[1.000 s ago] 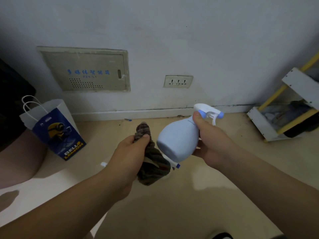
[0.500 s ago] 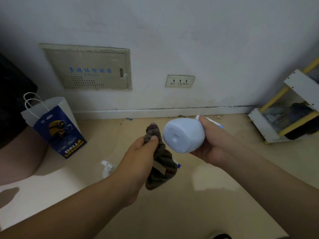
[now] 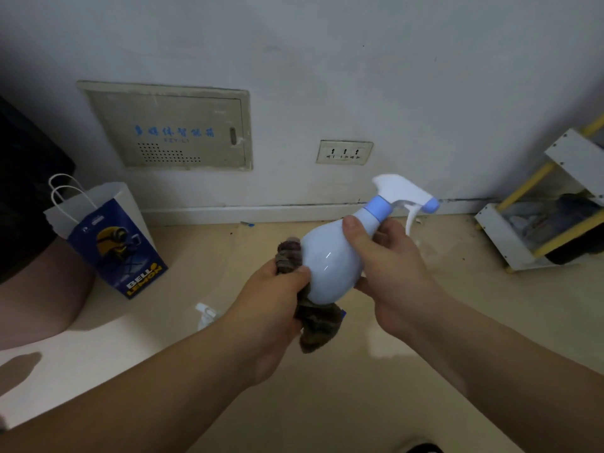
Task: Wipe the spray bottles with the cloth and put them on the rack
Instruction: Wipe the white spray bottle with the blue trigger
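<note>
A pale blue spray bottle (image 3: 330, 259) with a white trigger head is held in mid-air, its nozzle pointing up and right. My right hand (image 3: 389, 266) grips its neck and upper body. My left hand (image 3: 271, 299) holds a dark brownish cloth (image 3: 315, 325) and presses it against the bottle's left side and bottom. Part of the cloth hangs below the bottle. A second white spray bottle (image 3: 206, 313) lies on the floor, mostly hidden behind my left forearm. The white and yellow rack (image 3: 536, 230) stands at the right by the wall.
A blue and white paper bag (image 3: 108, 237) stands on the floor at left. A person's bare leg (image 3: 36, 289) is at the far left. The wall ahead has a panel box (image 3: 170, 129) and a socket (image 3: 344, 152). Dark items fill the rack's lower shelf.
The bottle turned from base-towards-me to nozzle up and right. My left hand brought the cloth against the bottle's side and bottom.
</note>
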Demonstrator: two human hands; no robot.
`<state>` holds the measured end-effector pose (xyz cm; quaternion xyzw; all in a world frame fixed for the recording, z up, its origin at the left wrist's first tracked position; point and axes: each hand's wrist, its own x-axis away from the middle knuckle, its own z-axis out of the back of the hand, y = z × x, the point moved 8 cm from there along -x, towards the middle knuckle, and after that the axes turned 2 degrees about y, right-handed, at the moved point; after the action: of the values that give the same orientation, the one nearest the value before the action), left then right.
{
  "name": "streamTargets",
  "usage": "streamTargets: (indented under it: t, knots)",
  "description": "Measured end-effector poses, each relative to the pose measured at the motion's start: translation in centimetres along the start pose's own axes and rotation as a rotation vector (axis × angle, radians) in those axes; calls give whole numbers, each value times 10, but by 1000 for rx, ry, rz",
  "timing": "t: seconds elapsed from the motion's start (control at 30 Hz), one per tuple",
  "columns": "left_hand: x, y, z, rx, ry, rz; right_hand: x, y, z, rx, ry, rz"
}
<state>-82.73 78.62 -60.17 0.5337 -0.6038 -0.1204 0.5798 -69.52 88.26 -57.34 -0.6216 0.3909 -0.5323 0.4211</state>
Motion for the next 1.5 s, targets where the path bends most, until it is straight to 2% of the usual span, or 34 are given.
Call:
streamTargets:
  t: [0.17, 0.27, 0.47, 0.6, 0.67, 0.77, 0.9, 1.13, 1.3, 1.43, 1.5]
  knots:
    - [17, 1, -4, -96, -40, 35, -8, -9, 1, -5, 26, 82]
    - [25, 4, -12, -150, -102, 48, -21, -10, 18, -64, 72, -22]
    - [18, 9, 14, -111, 105, 44, -27, 0, 34, -55, 59, -226]
    - [24, 4, 2, -78, 13, 65, -26, 6, 32, -120, 51, -325]
    - [22, 0, 2, -68, 19, 65, -24, 12, 30, -131, 45, -376]
    - [17, 4, 2, -85, 68, 34, -22, 16, 27, -128, 35, -421]
    - [18, 9, 2, -240, 46, -24, -21, 19, 24, -110, 14, -455]
    - [17, 25, 4, -182, 108, -130, -25, 22, 25, -123, 11, -482]
    - [17, 50, 13, -220, 191, -347, -25, 22, 24, -133, 0, -471]
    - [35, 70, -9, -511, 70, -780, -25, 21, 22, -123, 4, -467]
    - [40, 64, -25, -698, -33, -908, -23, 23, 18, -120, -5, -471]
